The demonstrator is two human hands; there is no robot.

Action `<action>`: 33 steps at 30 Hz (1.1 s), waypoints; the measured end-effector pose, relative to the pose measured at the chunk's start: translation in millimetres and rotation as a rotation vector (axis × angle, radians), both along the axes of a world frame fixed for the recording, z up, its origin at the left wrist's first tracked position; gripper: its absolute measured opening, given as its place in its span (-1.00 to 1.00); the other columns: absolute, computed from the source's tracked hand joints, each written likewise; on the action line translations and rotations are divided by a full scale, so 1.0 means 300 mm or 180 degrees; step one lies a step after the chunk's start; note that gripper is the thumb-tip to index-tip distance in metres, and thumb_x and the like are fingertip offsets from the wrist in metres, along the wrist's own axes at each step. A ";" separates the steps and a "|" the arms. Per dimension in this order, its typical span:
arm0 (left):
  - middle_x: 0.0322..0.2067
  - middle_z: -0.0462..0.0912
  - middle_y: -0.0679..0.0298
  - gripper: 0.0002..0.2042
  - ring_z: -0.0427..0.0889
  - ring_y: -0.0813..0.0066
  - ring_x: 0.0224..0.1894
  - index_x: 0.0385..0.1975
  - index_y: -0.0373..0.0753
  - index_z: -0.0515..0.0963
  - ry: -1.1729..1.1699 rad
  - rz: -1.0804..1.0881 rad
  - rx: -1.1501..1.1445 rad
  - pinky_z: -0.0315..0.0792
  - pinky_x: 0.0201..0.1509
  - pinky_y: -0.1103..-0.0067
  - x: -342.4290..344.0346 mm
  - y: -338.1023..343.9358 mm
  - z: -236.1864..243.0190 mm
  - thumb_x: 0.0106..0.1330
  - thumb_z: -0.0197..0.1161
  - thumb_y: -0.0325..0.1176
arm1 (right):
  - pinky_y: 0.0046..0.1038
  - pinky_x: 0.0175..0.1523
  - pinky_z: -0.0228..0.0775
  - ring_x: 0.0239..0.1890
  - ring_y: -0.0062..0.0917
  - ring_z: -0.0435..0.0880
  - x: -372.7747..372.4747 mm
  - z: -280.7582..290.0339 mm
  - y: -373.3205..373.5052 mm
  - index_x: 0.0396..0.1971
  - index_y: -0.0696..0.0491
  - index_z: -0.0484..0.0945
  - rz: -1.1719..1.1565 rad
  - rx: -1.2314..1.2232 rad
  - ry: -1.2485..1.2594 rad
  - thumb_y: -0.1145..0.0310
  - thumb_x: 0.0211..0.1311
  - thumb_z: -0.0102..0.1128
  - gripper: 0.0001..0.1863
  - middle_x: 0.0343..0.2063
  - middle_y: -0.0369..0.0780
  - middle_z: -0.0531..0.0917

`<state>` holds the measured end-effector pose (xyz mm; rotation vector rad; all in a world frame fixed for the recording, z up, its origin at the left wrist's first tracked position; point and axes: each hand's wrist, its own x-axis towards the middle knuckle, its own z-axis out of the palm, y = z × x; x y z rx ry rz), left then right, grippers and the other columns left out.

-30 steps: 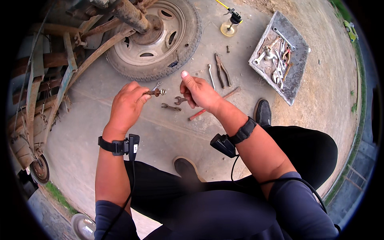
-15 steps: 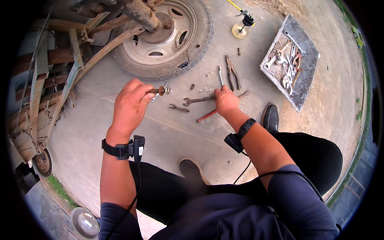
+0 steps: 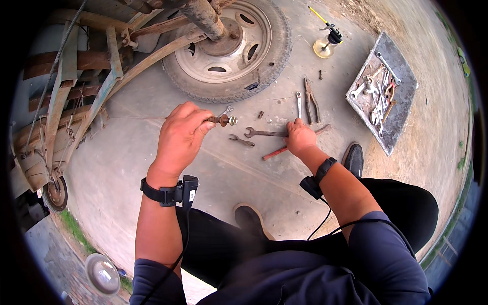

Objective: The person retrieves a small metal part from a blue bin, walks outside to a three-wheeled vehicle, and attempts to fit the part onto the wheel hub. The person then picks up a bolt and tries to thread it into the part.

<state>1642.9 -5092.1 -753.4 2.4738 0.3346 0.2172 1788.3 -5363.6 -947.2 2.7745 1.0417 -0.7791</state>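
My left hand (image 3: 184, 134) is closed, pinching a rusty bolt (image 3: 217, 120) that carries a round washer and a shiny hex piece at its outer end. My right hand (image 3: 301, 136) is low over the ground, its fingers closed round the lower end of a shiny wrench (image 3: 299, 107). Those fingers also cover one end of a rusty open-end wrench (image 3: 265, 133); whether they touch it is hidden. Under the same hand passes a red-ended bar (image 3: 277, 153). Pliers (image 3: 311, 100) lie just beyond, and a small forked metal piece (image 3: 242, 141) lies between my hands.
A wheel (image 3: 223, 76) lies at the far side beneath a rusty vehicle frame (image 3: 114, 84). To the right stands a metal tray (image 3: 401, 109) holding several wrenches. An oil can (image 3: 324, 48) with a yellow spout is farther back. Small metal parts, including a dark cylinder (image 3: 261, 114), are scattered about.
The whole view has shifted, so the ground things appear farther right and lower. The shiny wrench's ring end now faces up more plainly. My left hand still holds the bolt.
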 end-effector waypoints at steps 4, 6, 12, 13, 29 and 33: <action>-0.37 0.55 0.22 -0.86 0.54 0.19 -0.27 -0.27 -0.26 0.62 -0.0068 0.0001 0.0016 0.43 -0.18 0.38 -0.005 -0.001 0.007 0.21 0.34 -0.41 | -0.26 -0.01 0.57 -0.05 -0.24 0.65 -0.006 -0.034 -0.003 -0.08 0.02 0.50 -0.0032 0.0002 0.0153 0.17 0.10 0.38 -0.57 -0.11 -0.13 0.55; -0.37 0.54 0.20 -0.88 0.53 0.21 -0.29 -0.26 -0.30 0.60 -0.0117 -0.0060 0.0007 0.43 -0.19 0.43 -0.007 0.001 0.005 0.25 0.31 -0.46 | -0.31 -0.13 0.57 -0.15 -0.31 0.66 -0.018 -0.060 -0.021 -0.19 -0.01 0.49 0.0157 0.0072 0.0030 0.29 0.06 0.33 -0.69 -0.25 -0.19 0.58; -0.37 0.54 0.20 -0.88 0.54 0.20 -0.29 -0.26 -0.30 0.61 -0.0228 -0.0118 0.0029 0.43 -0.19 0.42 -0.015 0.006 0.011 0.25 0.32 -0.46 | -0.32 -0.22 0.54 -0.26 -0.33 0.66 0.036 0.086 0.016 -0.47 -0.06 0.57 0.0203 0.1176 0.0244 0.41 -0.06 0.28 -0.89 -0.37 -0.25 0.60; -0.37 0.54 0.20 -0.88 0.54 0.20 -0.29 -0.26 -0.30 0.61 -0.0233 -0.0103 0.0033 0.43 -0.19 0.42 -0.017 0.008 0.012 0.25 0.32 -0.45 | -0.31 -0.21 0.53 -0.25 -0.31 0.66 0.055 0.128 0.039 -0.51 -0.06 0.58 0.0245 0.1389 0.0268 0.41 -0.08 0.28 -0.92 -0.36 -0.25 0.60; -0.38 0.56 0.18 -0.86 0.56 0.18 -0.31 -0.25 -0.30 0.61 -0.0318 -0.0099 0.0010 0.45 -0.21 0.40 -0.014 0.020 0.007 0.23 0.33 -0.46 | -0.58 -0.19 0.43 -0.37 -0.70 0.45 0.096 0.570 0.223 0.12 0.11 0.58 -0.0616 0.2551 0.3720 0.27 0.47 0.10 -0.65 -0.40 -0.37 0.53; -0.38 0.56 0.18 -0.86 0.56 0.18 -0.31 -0.25 -0.30 0.61 -0.0291 -0.0091 -0.0008 0.45 -0.20 0.40 -0.017 0.020 0.008 0.22 0.33 -0.46 | -0.57 -0.08 0.39 -0.28 -0.66 0.44 0.110 0.594 0.229 0.15 0.10 0.58 -0.0213 0.2648 0.3331 0.28 0.46 0.09 -0.64 -0.31 -0.32 0.52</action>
